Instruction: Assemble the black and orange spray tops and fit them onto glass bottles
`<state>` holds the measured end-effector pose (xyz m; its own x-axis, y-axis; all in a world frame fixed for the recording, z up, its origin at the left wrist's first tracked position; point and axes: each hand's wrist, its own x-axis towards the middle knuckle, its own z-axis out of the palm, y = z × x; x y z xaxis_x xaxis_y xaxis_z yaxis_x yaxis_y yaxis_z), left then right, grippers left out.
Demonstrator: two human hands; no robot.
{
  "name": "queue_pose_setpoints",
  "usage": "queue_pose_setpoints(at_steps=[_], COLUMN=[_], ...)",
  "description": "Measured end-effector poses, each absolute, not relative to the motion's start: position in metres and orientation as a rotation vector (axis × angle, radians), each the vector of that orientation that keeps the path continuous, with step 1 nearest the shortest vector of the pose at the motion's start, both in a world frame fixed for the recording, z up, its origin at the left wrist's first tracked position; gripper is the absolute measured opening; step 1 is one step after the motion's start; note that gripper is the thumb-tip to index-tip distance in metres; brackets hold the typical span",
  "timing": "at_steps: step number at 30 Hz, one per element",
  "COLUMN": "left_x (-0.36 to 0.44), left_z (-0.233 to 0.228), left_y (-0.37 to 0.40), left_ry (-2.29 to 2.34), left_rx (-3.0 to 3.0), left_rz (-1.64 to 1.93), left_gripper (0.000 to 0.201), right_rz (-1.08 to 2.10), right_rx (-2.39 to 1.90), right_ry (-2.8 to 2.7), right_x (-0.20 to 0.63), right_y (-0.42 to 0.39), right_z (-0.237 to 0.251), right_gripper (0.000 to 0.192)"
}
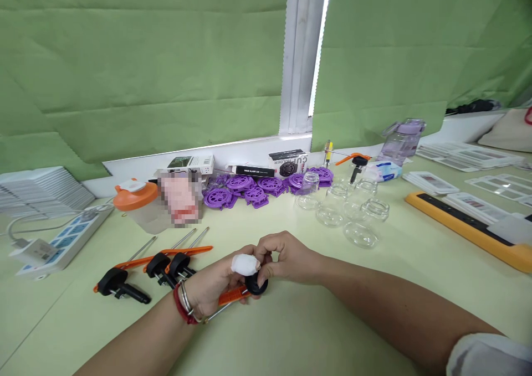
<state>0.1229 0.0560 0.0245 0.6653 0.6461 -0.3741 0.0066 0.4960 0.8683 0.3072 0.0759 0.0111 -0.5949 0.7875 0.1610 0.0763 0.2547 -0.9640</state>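
Note:
My left hand (224,279), its thumb wrapped in white, is closed around an orange-and-black tool (233,295) that looks like a circular glass cutter. A thin metal rod sticks out below the palm. My right hand (285,259) pinches the black round part (256,283) of that same tool with thumb and fingers. Much of the tool is hidden behind both hands. Left of my wrist lie several like tools with black handles, orange arms and metal rods, among them a black-handled cutter (118,284).
Several clear glass jars (361,235) stand beyond my right hand. Purple round plastic parts (255,193) lie at the back. An orange-lidded shaker (137,199) and a power strip (66,243) are at left, a yellow-and-black device (465,229) and a purple bottle (401,140) at right.

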Motion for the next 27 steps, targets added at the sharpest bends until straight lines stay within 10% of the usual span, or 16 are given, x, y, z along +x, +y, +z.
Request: queue_pose_setpoints(at_steps=[27], left_x=[0.1208], left_z=[0.0232], left_y=[0.0568], left_ry=[0.772], left_rx=[0.972], left_rz=[0.428], left_gripper=[0.026], right_rz=[1.38], right_rx=[-0.714], right_ry=[-1.892], right_x=[0.3111], right_y=[0.0773], right_z=[0.0059], right_gripper=[0.022])
